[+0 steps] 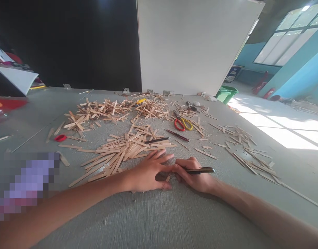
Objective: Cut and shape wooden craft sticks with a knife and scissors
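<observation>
My left hand (147, 173) lies on the table with its fingers spread. Between its thumb and index finger shows a short piece of wooden craft stick (168, 177), partly covered by the hand. My right hand (197, 178) is closed around a dark pen (201, 170), whose tip is hidden behind the fingers. The fingertips of both hands meet or nearly meet. Just beyond my left hand spreads a loose pile of flat craft sticks (130, 143), with a black pen (157, 140) lying on its right edge.
Scissors (183, 123) with red and yellow handles and a dark red pen-like tool (176, 135) lie ahead. Farther back are heaped sticks (104, 110); split pieces (242, 136) lie right. A red ring (60, 138) sits left. An upright black and white panel (190, 45) stands behind.
</observation>
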`<state>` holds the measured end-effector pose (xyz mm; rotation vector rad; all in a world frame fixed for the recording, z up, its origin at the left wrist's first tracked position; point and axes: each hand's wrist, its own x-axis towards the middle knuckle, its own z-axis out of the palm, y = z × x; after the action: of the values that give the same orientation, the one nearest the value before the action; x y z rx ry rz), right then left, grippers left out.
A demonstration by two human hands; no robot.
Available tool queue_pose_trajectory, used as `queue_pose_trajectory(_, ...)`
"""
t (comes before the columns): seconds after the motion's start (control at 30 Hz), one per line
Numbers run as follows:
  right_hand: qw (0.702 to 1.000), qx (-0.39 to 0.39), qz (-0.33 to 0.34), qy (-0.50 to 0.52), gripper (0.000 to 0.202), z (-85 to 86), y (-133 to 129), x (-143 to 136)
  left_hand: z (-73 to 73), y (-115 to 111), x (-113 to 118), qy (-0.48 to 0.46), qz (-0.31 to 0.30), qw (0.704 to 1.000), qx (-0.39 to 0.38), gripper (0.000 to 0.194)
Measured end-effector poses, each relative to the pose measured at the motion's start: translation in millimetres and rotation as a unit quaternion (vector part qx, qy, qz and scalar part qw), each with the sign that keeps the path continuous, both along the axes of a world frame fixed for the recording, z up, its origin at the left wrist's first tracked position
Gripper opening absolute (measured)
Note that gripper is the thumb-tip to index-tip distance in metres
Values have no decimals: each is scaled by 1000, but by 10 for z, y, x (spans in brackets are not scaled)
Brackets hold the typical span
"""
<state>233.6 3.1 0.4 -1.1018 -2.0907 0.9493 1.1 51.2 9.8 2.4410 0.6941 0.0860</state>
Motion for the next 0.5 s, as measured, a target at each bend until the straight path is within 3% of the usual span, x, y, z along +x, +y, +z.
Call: queue_pose_trajectory(0.5,999,31,20,-27,42,-59,14,26,-21,0,5,-5,1,1000,15,56)
